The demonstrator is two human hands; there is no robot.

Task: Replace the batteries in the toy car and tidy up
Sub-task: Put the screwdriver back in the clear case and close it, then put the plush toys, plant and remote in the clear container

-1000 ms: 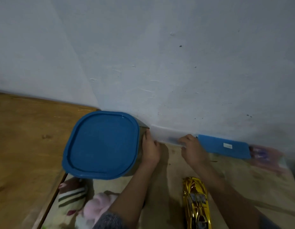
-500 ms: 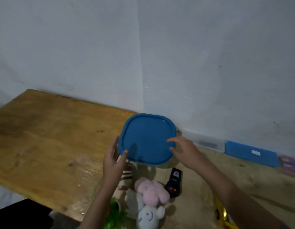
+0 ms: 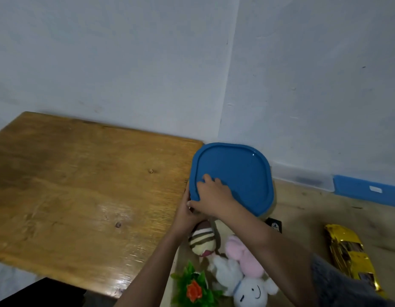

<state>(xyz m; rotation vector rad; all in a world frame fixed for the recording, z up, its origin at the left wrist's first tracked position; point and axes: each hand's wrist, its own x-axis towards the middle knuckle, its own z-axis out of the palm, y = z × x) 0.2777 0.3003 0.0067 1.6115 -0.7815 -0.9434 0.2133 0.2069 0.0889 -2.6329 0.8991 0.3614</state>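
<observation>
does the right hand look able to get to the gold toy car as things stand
Probably yes, once it lets go: the right hand holds a corner of the blue lid, and the gold toy car lies on the table right of that forearm with nothing between.

Looks like you're in somebody's home, not a shop or a lab. You've got a scuffed pale-blue painted wall [image 3: 125, 63] and a worn wooden table [image 3: 81, 196] shoved into the corner. Plush toys like that white bunny [image 3: 249, 292] lie near a gold toy car [image 3: 351, 255].
</observation>
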